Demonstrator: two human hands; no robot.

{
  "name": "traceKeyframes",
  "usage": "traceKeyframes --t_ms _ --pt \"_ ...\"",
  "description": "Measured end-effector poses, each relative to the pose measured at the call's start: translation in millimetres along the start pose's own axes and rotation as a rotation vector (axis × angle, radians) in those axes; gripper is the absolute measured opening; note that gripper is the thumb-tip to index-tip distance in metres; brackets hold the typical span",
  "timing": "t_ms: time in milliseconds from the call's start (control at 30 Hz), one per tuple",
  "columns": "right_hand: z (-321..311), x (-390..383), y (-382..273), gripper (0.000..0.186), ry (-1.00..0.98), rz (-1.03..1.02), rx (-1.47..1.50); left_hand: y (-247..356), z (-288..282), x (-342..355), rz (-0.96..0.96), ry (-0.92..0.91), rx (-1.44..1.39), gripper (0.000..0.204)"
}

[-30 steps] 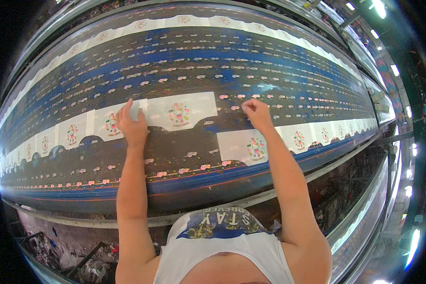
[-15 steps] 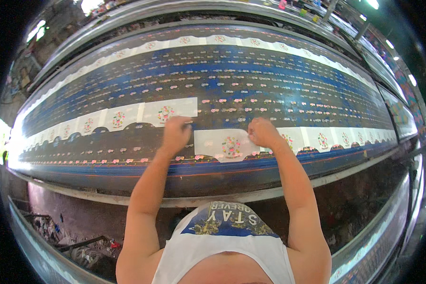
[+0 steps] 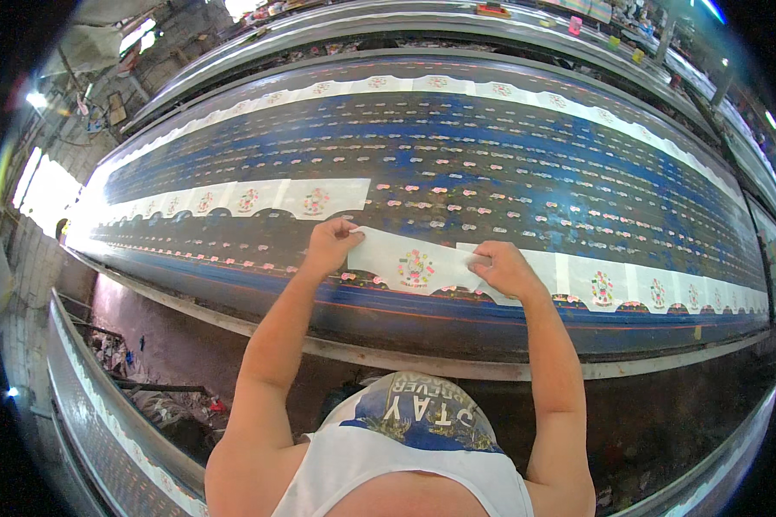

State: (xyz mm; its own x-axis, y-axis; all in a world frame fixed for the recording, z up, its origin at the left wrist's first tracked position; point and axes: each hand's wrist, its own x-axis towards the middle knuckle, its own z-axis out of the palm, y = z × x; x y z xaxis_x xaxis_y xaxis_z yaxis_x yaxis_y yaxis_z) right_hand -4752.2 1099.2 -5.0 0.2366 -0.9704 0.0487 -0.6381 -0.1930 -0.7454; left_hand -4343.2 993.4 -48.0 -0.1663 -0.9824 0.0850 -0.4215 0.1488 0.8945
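Observation:
My left hand (image 3: pixel 332 247) pinches the upper left corner of a white cut piece (image 3: pixel 384 252) with a round colourful print and a scalloped lower edge. My right hand (image 3: pixel 502 271) pinches the same piece at its right end. It is slightly lifted and sagging between them over a long dark table (image 3: pixel 491 220) marked with blue patches and many small pink and white motifs. Beside my right hand, similar printed pieces (image 3: pixel 578 276) lie overlapping in a row to the right. A second row (image 3: pixel 284 196) lies beyond my left hand, toward the left.
Another row of white pieces (image 3: pixel 474 89) runs along the table's far side. Parallel long tables (image 3: pixel 336 26) lie beyond it and at the lower left (image 3: pixel 78 362), with metal posts (image 3: pixel 664 39) at upper right. A metal rail (image 3: pixel 405 366) runs along the near edge.
Both hands have come down to the nearer right-hand row and taken hold of its left-end piece, which is now partly raised. The view has swung leftward, showing more of the room there.

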Motion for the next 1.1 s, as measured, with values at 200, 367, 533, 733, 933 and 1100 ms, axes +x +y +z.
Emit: traceKeyframes --t_ms 200,367,533,733,933,1100 --pt "23.9 41.1 44.8 0.021 0.23 0.096 0.225 -0.7 10.4 24.3 -0.081 0.142 -0.066 0.015" --pt "40.7 90.4 64.9 0.018 0.394 0.198 0.172 -21.9 17.2 66.2 0.037 0.341 0.21 0.023" --pt "53.6 144.6 92.6 0.016 0.619 0.082 -0.115 -57.4 23.5 118.3 0.328 0.448 0.416 0.012" --pt "61.5 158.5 84.1 0.017 0.6 0.335 -0.247 -60.1 39.0 136.4 0.365 0.479 0.56 0.017" --pt "68.3 160.2 93.7 0.017 0.733 0.316 -0.163 -60.4 38.1 138.7 0.331 0.501 0.539 0.035" --pt "57.9 153.4 103.1 0.014 0.707 0.383 0.22 -60.9 36.0 140.0 0.364 0.475 0.508 0.04"
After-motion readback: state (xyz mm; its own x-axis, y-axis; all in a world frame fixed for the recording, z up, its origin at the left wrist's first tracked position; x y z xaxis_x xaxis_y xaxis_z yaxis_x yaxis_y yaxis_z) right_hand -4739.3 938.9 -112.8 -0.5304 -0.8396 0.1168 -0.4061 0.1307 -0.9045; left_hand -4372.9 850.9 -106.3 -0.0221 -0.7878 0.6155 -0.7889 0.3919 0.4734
